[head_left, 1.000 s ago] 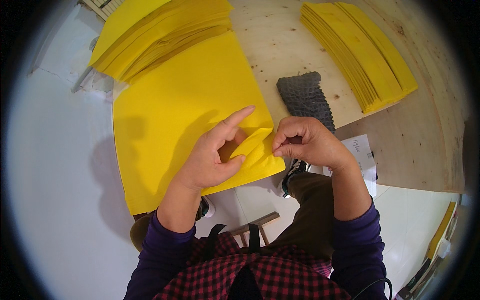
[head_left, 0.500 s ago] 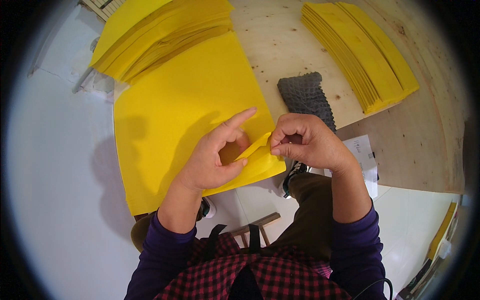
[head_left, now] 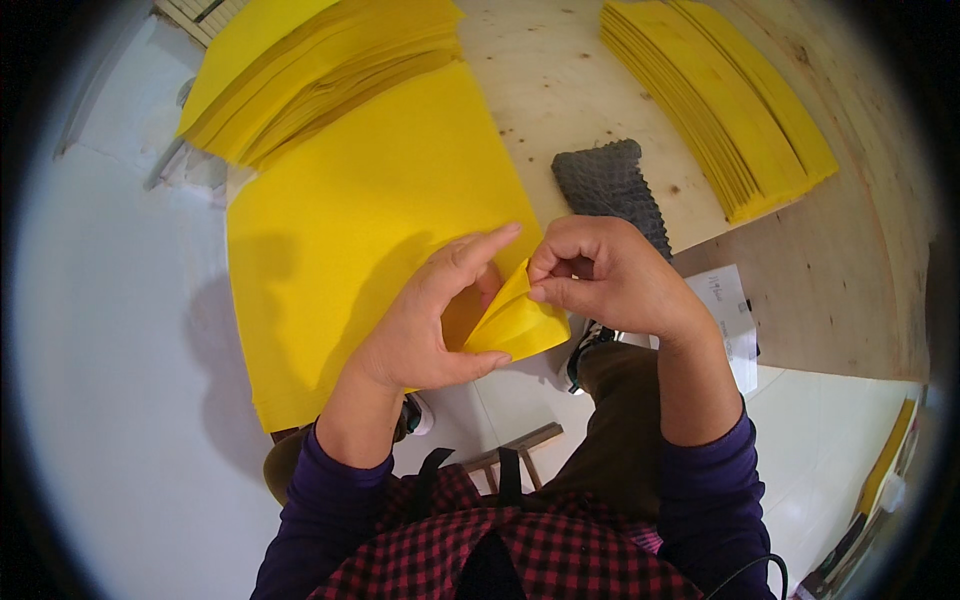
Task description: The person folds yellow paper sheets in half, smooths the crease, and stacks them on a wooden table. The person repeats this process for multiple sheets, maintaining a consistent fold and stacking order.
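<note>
A broad pile of flat yellow sheets [head_left: 330,250] lies in front of me, slightly to the left. At its near right corner my right hand [head_left: 615,275] pinches a raised yellow edge between thumb and index finger. The lifted flap [head_left: 520,325] stands up in a pointed fold below the fingertips. My left hand [head_left: 415,325] is open beside it, with thumb and fingers spread in a C around the fold. Its thumb lies along the near side of the flap; its lower fingers are partly hidden. Whether the sheets are paper or cloth I cannot tell.
A crumpled dark grey cloth [head_left: 612,190] lies on the pale wooden table [head_left: 540,85] beyond my right hand. Stacked yellow pieces rise at the far left [head_left: 310,90], and narrower folded ones [head_left: 715,115] sit far right. A white printed sheet [head_left: 730,320] hangs by the table edge.
My right hand has shifted slightly left and up, pulling the yellow corner into a steeper fold. My left thumb has moved right and down along the flap.
</note>
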Motion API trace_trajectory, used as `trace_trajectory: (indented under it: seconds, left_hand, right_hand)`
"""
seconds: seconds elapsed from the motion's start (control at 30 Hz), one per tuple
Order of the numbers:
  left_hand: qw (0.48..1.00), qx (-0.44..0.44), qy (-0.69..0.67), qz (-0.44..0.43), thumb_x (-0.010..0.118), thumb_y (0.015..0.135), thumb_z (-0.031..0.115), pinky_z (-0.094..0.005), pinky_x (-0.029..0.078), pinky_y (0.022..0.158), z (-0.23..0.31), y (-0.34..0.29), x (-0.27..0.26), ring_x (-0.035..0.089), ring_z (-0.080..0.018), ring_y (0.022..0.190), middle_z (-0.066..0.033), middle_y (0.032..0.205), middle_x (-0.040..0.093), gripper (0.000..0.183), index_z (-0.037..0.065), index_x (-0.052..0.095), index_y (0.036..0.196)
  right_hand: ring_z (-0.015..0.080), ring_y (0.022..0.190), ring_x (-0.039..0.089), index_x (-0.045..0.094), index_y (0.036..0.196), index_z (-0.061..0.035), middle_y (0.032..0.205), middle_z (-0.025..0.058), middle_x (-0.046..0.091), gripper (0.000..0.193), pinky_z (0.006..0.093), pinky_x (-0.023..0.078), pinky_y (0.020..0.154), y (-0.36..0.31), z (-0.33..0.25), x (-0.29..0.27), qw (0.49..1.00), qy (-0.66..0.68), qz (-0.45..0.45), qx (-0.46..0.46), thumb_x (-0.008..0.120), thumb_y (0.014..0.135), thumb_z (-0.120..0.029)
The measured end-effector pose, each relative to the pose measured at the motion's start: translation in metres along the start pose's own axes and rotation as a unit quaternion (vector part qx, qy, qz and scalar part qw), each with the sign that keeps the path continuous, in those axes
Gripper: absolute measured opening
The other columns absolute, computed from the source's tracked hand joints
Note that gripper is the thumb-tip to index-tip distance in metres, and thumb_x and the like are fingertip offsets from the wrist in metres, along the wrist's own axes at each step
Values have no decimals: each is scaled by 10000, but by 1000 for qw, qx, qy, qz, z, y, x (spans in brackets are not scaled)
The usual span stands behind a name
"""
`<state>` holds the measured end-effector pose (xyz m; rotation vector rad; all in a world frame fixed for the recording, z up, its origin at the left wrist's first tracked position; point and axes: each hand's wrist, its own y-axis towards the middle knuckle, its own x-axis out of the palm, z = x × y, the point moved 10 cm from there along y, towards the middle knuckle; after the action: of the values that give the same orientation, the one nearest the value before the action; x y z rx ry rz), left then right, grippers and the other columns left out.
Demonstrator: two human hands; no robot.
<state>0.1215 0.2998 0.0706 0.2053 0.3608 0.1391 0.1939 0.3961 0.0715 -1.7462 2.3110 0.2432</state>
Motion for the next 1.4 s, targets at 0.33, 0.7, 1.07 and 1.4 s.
trace_trajectory:
  seconds: [0.33, 0.7, 1.07, 1.4]
  left_hand:
    - [999, -26, 20, -1, 754, 559, 61, -378, 391, 985, -5, -1, 3, 555, -245, 895, -113, 1107, 547, 929, 63, 400, 1418]
    - [1000, -15, 5, 20, 664, 618, -36, -327, 422, 921, -5, -4, -2, 558, -207, 874, -91, 1011, 570, 841, 74, 418, 1414]
    - [999, -10, -7, 42, 619, 666, -81, -289, 416, 855, -5, -5, -5, 528, -183, 795, -34, 825, 551, 752, 86, 467, 1384]
    - [997, 65, 48, 14, 599, 690, -95, -456, 314, 1080, 6, -2, -5, 545, -192, 781, -20, 741, 507, 367, 74, 711, 996]
  right_hand:
    - [103, 674, 532, 620, 824, 0, 730, 31, 568, 113, 254, 446, 613, 2, 0, -1, 999, -36, 2, 5, 723, 803, -43]
    - [97, 679, 526, 636, 860, -8, 740, 16, 563, 108, 249, 438, 618, -1, -1, -5, 1000, -15, 6, -11, 712, 825, -76]
    - [89, 698, 479, 646, 894, -48, 846, -1, 515, 210, 234, 384, 608, -6, -17, -14, 982, -103, 53, -147, 791, 749, -96]
    - [80, 714, 468, 601, 843, -14, 819, 4, 495, 118, 227, 391, 613, 8, 18, -4, 998, -14, 56, -23, 710, 822, -54]
